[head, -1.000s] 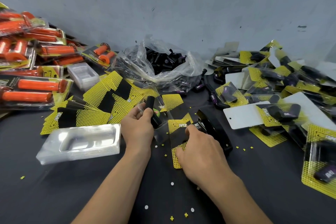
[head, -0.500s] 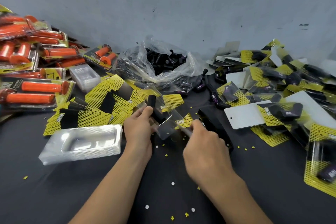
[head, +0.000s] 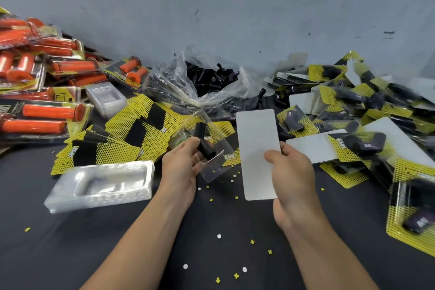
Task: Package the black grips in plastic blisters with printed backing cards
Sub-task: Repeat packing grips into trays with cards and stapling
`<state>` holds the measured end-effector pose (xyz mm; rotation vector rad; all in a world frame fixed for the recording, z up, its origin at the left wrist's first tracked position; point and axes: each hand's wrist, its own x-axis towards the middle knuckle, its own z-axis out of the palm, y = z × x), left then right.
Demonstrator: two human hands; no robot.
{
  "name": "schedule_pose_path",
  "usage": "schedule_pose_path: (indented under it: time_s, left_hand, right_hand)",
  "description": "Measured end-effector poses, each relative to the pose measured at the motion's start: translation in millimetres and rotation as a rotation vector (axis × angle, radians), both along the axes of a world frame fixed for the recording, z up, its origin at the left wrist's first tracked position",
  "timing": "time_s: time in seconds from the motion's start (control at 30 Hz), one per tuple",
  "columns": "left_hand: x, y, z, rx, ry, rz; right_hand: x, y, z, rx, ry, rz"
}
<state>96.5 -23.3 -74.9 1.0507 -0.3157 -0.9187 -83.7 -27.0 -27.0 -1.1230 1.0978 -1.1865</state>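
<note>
My left hand (head: 182,165) grips a clear plastic blister (head: 215,161) with a black grip (head: 204,140) standing in it, just above the dark table. My right hand (head: 290,169) pinches a backing card (head: 257,146) upright between thumb and fingers, its plain white back facing me. The card stands just right of the blister, a small gap between them. A fan of yellow-and-black printed cards (head: 131,139) lies left of my left hand. A clear bag of loose black grips (head: 209,77) sits behind.
A stack of empty blisters (head: 101,183) lies at front left. Orange grip packages (head: 40,92) pile up at far left. Finished yellow packages (head: 367,125) heap on the right. Small paper punch-outs (head: 219,236) dot the dark table (head: 70,254) near my arms.
My right hand lifted the card off the table and turned it, so its white back now faces me. My left hand kept hold of the blister with the grip.
</note>
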Motion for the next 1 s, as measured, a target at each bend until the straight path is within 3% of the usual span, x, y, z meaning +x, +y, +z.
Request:
schedule_pose_path:
  time_s: [0.23, 0.3, 0.4, 0.47, 0.77, 0.9, 1.0]
  left_hand:
    - [-4.9, -1.7, -0.2, 0.038, -0.063, 0.036]
    - [-5.4, -1.9, -0.4, 0.037, -0.071, 0.044]
    - [-5.0, -2.8, -1.1, 0.039, -0.098, 0.032]
    - [-5.5, -3.5, -1.9, 0.046, -0.136, 0.015]
    - [-8.9, -2.9, -3.1, 0.063, -0.239, 0.033]
    - [-8.2, -3.5, -4.0, 0.053, -0.233, 0.044]
    - [-6.2, -3.5, -5.3, 0.059, -0.229, 0.047]
  right_hand:
    - [6.5, 2.2, 0.4, 0.143, -0.025, 0.271]
    - [5.0, -1.0, -1.4, 0.254, -0.225, 0.301]
    - [-6.9, -7.4, -2.0, 0.471, -0.752, 0.492]
    - [-10.2, -8.1, -6.0, 0.517, -0.889, 0.619]
    - [-0.8, -12.3, -26.0, 0.562, -0.871, 0.777]
    - [3.7, -13.4, -18.0, 0.336, -0.501, 0.637]
    - [1.3, -14.9, -11.1, 0.16, -0.413, 0.669]
